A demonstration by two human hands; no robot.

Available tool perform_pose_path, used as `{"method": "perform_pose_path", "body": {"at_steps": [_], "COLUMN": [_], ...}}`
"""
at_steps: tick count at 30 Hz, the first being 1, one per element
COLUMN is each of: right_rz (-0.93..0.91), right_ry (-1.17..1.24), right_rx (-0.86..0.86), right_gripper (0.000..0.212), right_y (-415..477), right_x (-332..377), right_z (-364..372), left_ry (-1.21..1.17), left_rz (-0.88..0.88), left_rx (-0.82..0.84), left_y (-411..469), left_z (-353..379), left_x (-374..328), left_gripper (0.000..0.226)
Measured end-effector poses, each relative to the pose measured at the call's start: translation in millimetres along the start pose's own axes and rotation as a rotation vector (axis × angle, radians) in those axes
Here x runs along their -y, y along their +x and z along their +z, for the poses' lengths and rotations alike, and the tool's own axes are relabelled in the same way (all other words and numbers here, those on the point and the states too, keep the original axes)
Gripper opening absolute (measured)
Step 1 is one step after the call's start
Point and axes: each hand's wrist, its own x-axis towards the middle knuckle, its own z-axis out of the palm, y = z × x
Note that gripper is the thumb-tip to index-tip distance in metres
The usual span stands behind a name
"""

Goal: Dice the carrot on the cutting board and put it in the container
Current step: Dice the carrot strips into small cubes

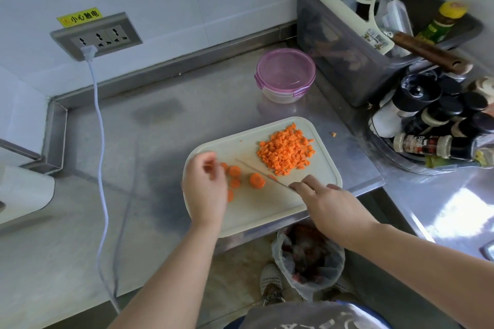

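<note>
Left hand (204,185) palm down, fingers loosely curled, grasping nothing, beside carrot rounds (244,179) | right hand (330,201) clenched round knife (263,172), blade angled across cutting board (256,211) | diced carrot (287,152) heaped at board's far corner | lidded container (285,75) behind on bench (133,147)

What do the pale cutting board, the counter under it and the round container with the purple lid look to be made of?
The pale rounded cutting board looks like matte plastic, with a moulded groove along its rim. The grey counter looks like brushed stainless steel: dull sheen, blurred reflections, folded metal upstand. The round container with the purple lid has a translucent plastic lid with snap clips; its clear base could be plastic or glass.
</note>
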Motion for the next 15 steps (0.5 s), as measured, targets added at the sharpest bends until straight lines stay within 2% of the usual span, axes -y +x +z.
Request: {"method": "perform_pose_path", "body": {"at_steps": [2, 3, 4, 5, 7, 8, 9, 11, 15], "right_rz": [-0.090, -0.136, -0.184, -0.226, -0.295, -0.317, -0.330, -0.346, -0.369], "right_ry": [-0.093, -0.142, -0.175, -0.190, -0.198, -0.205, -0.213, -0.225, -0.252], "right_rx": [-0.080, -0.110, -0.141, -0.165, -0.192, -0.199, -0.199, -0.193, -0.168], "right_gripper": [0.070, 0.073, 0.075, 0.075, 0.074, 0.072, 0.070, 0.068, 0.063], "right_y": [-7.5, -9.4, -9.9, -9.5, -6.9, -5.6, -5.2, -5.4, -7.8], "right_x": [-14.6, -20.1, -24.1, -26.0, -28.4, -29.6, -30.7, -33.9, -38.9], "right_z": [-0.8, -1.5, -1.9, -3.0, -4.3, -5.2, -6.9, -9.8, -13.8], "left_ry": [-0.074, -0.065, -0.040, 0.038, 0.366, 0.515, 0.610, 0.653, 0.676], "left_rz": [-0.005, 0.051, 0.132, 0.222, 0.432, 0.508, 0.545, 0.539, 0.477], "left_rx": [-0.151, -0.102, 0.041, 0.262, 0.689, 0.808, 0.866, 0.911, 0.945], "left_y": [14.5, 18.8, 20.8, 19.7, 11.4, 6.3, 1.2, -3.3, -5.8], "left_z": [-14.9, -18.7, -18.9, -16.9, -5.5, 1.8, 7.5, 18.1, 30.6], "left_x": [-5.1, -9.2, -14.2, -20.5, -29.6, -31.0, -33.5, -33.9, -26.8], "left_gripper": [0.015, 0.014, 0.013, 0.011, 0.014, 0.021, 0.026, 0.028, 0.015]}}
